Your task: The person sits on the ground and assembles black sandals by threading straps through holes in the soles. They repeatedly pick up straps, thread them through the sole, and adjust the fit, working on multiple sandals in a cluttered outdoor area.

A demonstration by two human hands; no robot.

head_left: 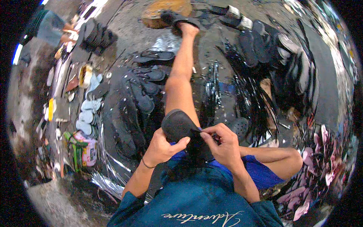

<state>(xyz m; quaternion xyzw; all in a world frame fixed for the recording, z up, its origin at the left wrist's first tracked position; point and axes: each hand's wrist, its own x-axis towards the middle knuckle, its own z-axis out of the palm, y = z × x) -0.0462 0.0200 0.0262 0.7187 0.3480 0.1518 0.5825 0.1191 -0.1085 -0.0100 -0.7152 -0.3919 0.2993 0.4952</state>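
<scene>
A dark sandal sole (177, 125) sits just below the picture's centre, held over the person's lap, with the left hand (162, 146) clasped around its lower edge from seven o'clock and the right hand (224, 144) pinching its near rim between thumb and fingertips at four o'clock. The person's bare leg (180, 75) stretches toward twelve o'clock, its foot (188, 28) resting by a wooden block (159, 10). Black sandal straps (245, 90) lie heaped at two o'clock, pale soles (86, 115) stacked at nine, pink soles (314, 159) at four

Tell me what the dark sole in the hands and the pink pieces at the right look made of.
The dark sole, held by the left hand and right hand, looks like matte foam or rubber: dull, no shine. The pink pieces seem thin foam or rubber cut-outs; too blurred to be sure.
</scene>
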